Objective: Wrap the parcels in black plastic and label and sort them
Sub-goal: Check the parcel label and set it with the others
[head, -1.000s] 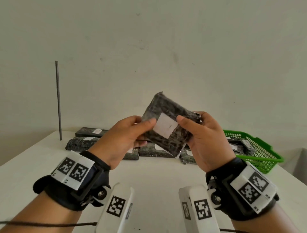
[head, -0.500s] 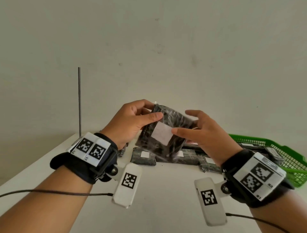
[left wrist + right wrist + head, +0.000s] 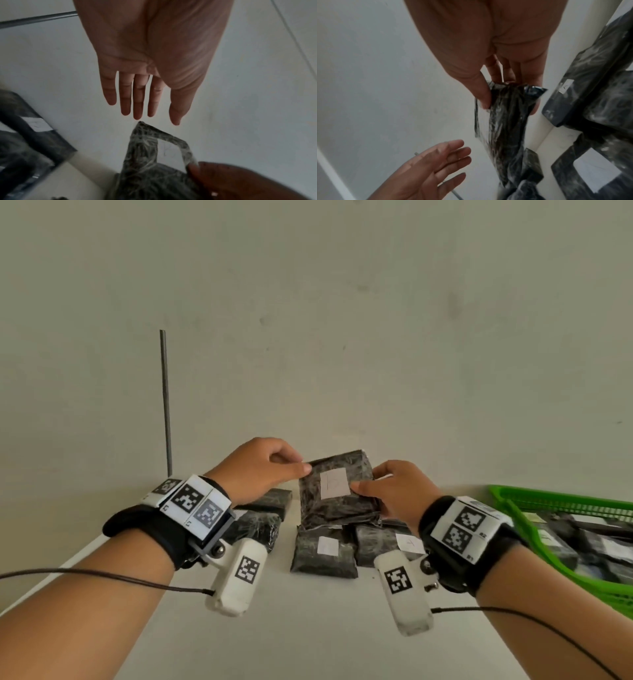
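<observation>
The wrapped parcel (image 3: 337, 491) has come down from chest height and away toward the back of the white surface (image 3: 308, 628), and the left hand (image 3: 260, 470) has let go of it! In the left wrist view its fingers (image 3: 137, 97) are straight and spread, just short of the parcel's top corner, not touching. The right hand (image 3: 394, 491) holds on: the right wrist view shows its grip pinching the parcel's edge, thumb (image 3: 481, 94) on one face and the other fingers behind. The parcel is tilted, white label (image 3: 335, 486) facing the camera with a handwritten mark too faint to read, and its lower edge sits just above the row of other black-wrapped parcels (image 3: 323, 553) lying on the surface against the wall; whether it touches them, I cannot tell. More labelled parcels lie in the green basket (image 3: 565, 510) at the right. A thin metal rod (image 3: 166, 402) stands upright at the back left.
</observation>
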The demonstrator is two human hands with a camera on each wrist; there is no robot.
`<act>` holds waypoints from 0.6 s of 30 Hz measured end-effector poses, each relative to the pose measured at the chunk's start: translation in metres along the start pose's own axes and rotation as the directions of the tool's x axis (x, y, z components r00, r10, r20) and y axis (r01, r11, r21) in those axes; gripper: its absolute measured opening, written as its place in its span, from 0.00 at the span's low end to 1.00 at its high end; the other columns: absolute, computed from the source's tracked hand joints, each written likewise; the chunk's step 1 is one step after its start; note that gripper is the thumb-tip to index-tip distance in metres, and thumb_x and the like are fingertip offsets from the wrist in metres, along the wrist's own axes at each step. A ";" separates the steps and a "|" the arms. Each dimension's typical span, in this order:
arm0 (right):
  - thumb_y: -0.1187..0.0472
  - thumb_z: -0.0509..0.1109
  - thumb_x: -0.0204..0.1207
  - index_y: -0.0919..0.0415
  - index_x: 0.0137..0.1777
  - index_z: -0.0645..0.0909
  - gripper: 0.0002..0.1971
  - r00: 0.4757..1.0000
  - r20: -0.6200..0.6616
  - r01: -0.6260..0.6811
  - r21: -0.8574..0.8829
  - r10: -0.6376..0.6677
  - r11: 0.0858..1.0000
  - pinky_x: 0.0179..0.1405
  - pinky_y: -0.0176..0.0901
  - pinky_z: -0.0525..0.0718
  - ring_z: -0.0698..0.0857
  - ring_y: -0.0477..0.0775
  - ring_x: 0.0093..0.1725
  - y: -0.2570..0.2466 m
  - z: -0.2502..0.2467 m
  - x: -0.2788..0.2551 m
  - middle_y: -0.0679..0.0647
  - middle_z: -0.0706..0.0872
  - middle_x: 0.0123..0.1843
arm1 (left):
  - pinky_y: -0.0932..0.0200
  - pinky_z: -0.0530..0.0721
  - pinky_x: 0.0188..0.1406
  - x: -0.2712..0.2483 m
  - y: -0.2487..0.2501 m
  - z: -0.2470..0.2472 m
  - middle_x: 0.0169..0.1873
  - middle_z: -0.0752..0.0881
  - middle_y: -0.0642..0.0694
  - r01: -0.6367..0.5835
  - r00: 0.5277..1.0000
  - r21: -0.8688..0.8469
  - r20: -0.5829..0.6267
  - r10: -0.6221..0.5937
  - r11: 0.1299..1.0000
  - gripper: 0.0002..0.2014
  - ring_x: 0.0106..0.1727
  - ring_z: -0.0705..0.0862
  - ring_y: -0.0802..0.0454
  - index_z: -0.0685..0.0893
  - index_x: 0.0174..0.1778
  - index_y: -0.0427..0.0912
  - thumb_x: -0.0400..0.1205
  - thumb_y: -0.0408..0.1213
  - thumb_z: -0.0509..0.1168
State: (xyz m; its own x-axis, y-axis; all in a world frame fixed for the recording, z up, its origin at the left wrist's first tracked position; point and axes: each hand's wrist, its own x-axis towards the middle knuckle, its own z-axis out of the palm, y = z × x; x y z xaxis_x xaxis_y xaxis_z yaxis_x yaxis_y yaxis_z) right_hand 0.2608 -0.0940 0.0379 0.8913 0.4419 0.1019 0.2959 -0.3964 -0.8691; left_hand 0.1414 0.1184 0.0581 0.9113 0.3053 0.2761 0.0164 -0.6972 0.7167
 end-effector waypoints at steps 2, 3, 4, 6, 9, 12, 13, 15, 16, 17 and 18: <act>0.59 0.84 0.76 0.61 0.34 0.78 0.18 0.999 0.001 -0.039 -0.015 0.039 0.999 0.50 0.67 0.93 0.89 0.68 0.40 0.010 0.017 0.030 0.67 0.88 0.39 | 0.53 0.84 0.68 0.018 -0.025 0.005 0.55 0.90 0.55 0.050 0.996 0.139 0.067 -0.060 0.989 0.17 0.59 0.88 0.56 0.88 0.61 0.50 0.80 0.54 0.76; 0.59 0.84 0.77 0.60 0.31 0.75 0.21 0.999 0.001 -0.053 -0.047 0.053 0.997 0.44 0.59 0.89 0.85 0.64 0.37 0.014 0.025 0.044 0.65 0.83 0.35 | 0.52 0.84 0.68 0.026 -0.037 0.009 0.58 0.88 0.54 0.072 0.990 0.211 0.104 -0.096 0.975 0.20 0.60 0.87 0.55 0.87 0.63 0.50 0.80 0.55 0.76; 0.57 0.83 0.77 0.61 0.31 0.74 0.21 0.997 0.011 -0.069 -0.092 0.070 0.993 0.41 0.56 0.85 0.81 0.62 0.35 0.016 0.031 0.057 0.63 0.80 0.34 | 0.53 0.83 0.69 0.034 -0.048 0.012 0.61 0.87 0.53 0.090 0.980 0.284 0.148 -0.136 0.954 0.22 0.62 0.85 0.54 0.85 0.66 0.50 0.79 0.56 0.76; 0.56 0.82 0.78 0.64 0.37 0.80 0.17 0.993 0.038 -0.106 -0.152 0.113 0.983 0.43 0.54 0.89 0.84 0.62 0.37 0.020 0.042 0.083 0.63 0.83 0.36 | 0.52 0.82 0.69 0.049 -0.065 0.020 0.67 0.83 0.51 0.094 0.945 0.430 0.245 -0.216 0.898 0.29 0.65 0.83 0.52 0.80 0.72 0.52 0.79 0.60 0.75; 0.59 0.81 0.77 0.66 0.60 0.83 0.17 0.989 0.047 -0.130 -0.176 0.141 0.976 0.53 0.61 0.95 0.93 0.66 0.54 0.030 0.055 0.113 0.65 0.90 0.56 | 0.53 0.78 0.72 0.070 -0.082 0.032 0.77 0.75 0.49 0.041 0.896 0.584 0.337 -0.289 0.811 0.36 0.74 0.78 0.48 0.71 0.82 0.52 0.81 0.63 0.71; 0.61 0.80 0.77 0.57 0.64 0.70 0.23 0.987 0.031 -0.147 -0.194 0.156 0.970 0.57 0.61 0.93 0.90 0.66 0.61 0.040 0.065 0.136 0.63 0.84 0.63 | 0.54 0.73 0.76 0.090 -0.094 0.043 0.84 0.70 0.48 -0.018 0.879 0.620 0.384 -0.283 0.785 0.33 0.81 0.73 0.47 0.65 0.88 0.53 0.87 0.58 0.65; 0.61 0.79 0.78 0.55 0.64 0.67 0.24 0.985 0.044 -0.155 -0.197 0.166 0.968 0.58 0.60 0.93 0.90 0.66 0.61 0.039 0.070 0.138 0.62 0.83 0.61 | 0.53 0.70 0.80 0.095 -0.098 0.046 0.86 0.68 0.48 -0.032 0.869 0.629 0.401 -0.289 0.776 0.33 0.84 0.70 0.46 0.62 0.90 0.55 0.89 0.56 0.63; 0.56 0.77 0.82 0.49 0.62 0.66 0.20 0.985 0.093 -0.108 -0.308 0.142 0.945 0.63 0.57 0.87 0.89 0.62 0.58 0.038 0.080 0.140 0.55 0.83 0.55 | 0.52 0.64 0.84 0.102 -0.106 0.050 0.89 0.63 0.48 -0.040 0.843 0.659 0.426 -0.328 0.751 0.33 0.88 0.65 0.46 0.59 0.91 0.57 0.90 0.56 0.60; 0.52 0.73 0.85 0.47 0.61 0.69 0.15 0.986 0.125 -0.054 -0.401 0.113 0.915 0.68 0.56 0.81 0.87 0.61 0.59 0.038 0.084 0.143 0.51 0.84 0.54 | 0.53 0.63 0.84 0.103 -0.110 0.051 0.90 0.63 0.49 -0.034 0.829 0.670 0.433 -0.353 0.741 0.33 0.88 0.64 0.46 0.58 0.91 0.57 0.90 0.58 0.60; 0.50 0.70 0.87 0.47 0.62 0.74 0.10 0.979 0.133 -0.058 -0.543 0.154 0.837 0.72 0.55 0.77 0.86 0.61 0.61 0.036 0.088 0.139 0.49 0.86 0.54 | 0.54 0.62 0.85 0.104 -0.114 0.051 0.90 0.63 0.50 -0.021 0.814 0.678 0.439 -0.382 0.735 0.34 0.89 0.64 0.47 0.58 0.91 0.57 0.90 0.59 0.59; 0.51 0.69 0.88 0.50 0.67 0.79 0.11 0.974 0.164 -0.025 -0.602 0.154 0.798 0.73 0.55 0.78 0.86 0.61 0.63 0.039 0.092 0.144 0.49 0.87 0.56 | 0.55 0.61 0.85 0.103 -0.117 0.050 0.90 0.62 0.51 -0.004 0.803 0.677 0.441 -0.401 0.736 0.34 0.89 0.64 0.48 0.58 0.92 0.57 0.90 0.60 0.59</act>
State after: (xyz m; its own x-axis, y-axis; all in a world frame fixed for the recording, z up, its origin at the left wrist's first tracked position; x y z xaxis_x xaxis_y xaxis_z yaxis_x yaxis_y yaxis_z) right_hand 0.3694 0.0279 -0.0258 0.8577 0.5014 -0.1139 0.4210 -0.8119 -0.4045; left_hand 0.2541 0.1989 -0.0292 0.9066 0.2387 -0.3480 0.2868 -0.9535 0.0932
